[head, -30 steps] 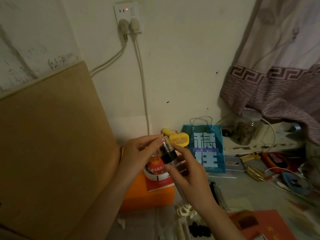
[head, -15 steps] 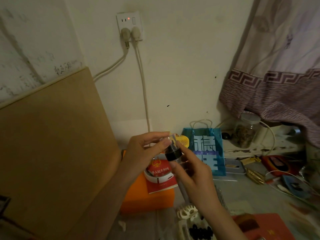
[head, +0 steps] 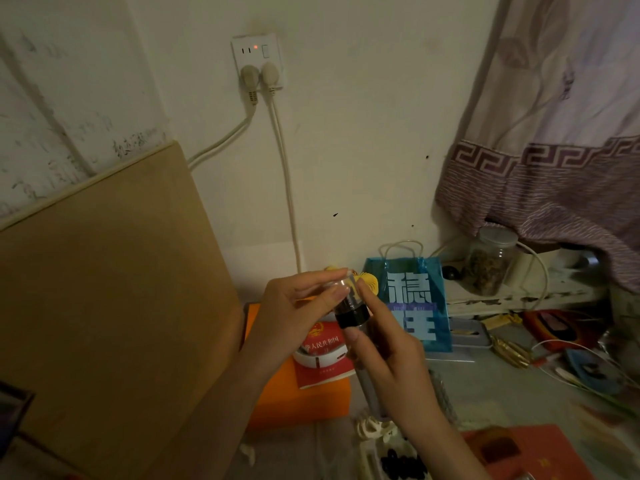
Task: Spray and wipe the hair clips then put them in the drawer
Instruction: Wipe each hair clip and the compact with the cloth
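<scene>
Head view. My right hand (head: 388,355) holds the spray bottle (head: 351,315) upright by its body, grip curled round it below the black collar. My left hand (head: 294,306) pinches the clear cap (head: 341,289) over the nozzle, thumb on the near side, fingers on top. Compared with a second ago, the left fingers have moved from beside the bottle onto the cap, and both hands have lifted slightly toward the blue gift bag (head: 410,303). I judge the cap is about to come off, so spraying has not begun. The hair clips, a pale claw clip (head: 375,429) and a dark one (head: 403,465), lie untouched on the worktop at the near edge, below my right wrist. No drawer is visible.
</scene>
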{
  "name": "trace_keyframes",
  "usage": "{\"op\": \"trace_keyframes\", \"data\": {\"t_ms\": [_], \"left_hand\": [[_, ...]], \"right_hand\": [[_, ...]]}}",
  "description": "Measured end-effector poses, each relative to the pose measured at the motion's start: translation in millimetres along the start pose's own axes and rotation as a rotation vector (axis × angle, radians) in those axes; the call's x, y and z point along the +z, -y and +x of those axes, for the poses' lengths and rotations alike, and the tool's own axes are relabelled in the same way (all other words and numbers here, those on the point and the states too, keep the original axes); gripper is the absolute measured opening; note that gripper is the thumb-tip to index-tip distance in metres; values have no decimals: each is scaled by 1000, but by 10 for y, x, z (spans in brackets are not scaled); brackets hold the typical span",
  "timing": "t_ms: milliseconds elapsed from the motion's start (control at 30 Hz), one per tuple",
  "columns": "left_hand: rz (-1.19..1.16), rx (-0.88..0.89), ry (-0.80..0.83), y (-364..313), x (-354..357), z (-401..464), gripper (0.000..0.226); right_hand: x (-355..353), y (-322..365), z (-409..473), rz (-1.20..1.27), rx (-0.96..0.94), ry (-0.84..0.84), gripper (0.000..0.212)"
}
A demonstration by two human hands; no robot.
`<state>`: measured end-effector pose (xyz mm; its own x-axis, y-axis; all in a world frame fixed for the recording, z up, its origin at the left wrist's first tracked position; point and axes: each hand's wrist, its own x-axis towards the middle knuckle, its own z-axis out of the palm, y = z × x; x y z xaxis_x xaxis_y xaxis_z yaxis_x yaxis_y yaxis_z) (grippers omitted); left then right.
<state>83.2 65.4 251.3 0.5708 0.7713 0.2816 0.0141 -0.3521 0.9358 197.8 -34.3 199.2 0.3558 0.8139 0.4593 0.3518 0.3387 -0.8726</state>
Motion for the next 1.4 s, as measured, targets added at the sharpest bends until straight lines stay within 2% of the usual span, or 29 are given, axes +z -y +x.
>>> {"op": "trace_keyframes", "data": {"t_ms": [167, 500, 733, 933, 1200, 1400], "left_hand": [[3, 16, 26, 30, -5, 3, 24], [12, 17, 75, 124, -42, 32, 34], [-4, 8, 67, 265, -102, 7, 30], [-34, -2, 35, 466, -189, -200, 25], [54, -168, -77, 929, -314, -583, 24], [106, -320, -154, 1376, -347, -863, 35]], "right_hand": [[8, -44, -15, 34, 14, 16, 61], [7, -69, -10, -12, 18, 47, 57], [77, -140, -30, 0, 17, 60, 57], [242, -357, -122, -56, 66, 164, 53], [544, -720, -377, -27, 171, 304, 50], [719, -1092, -625, -201, 285, 411, 51]]}}
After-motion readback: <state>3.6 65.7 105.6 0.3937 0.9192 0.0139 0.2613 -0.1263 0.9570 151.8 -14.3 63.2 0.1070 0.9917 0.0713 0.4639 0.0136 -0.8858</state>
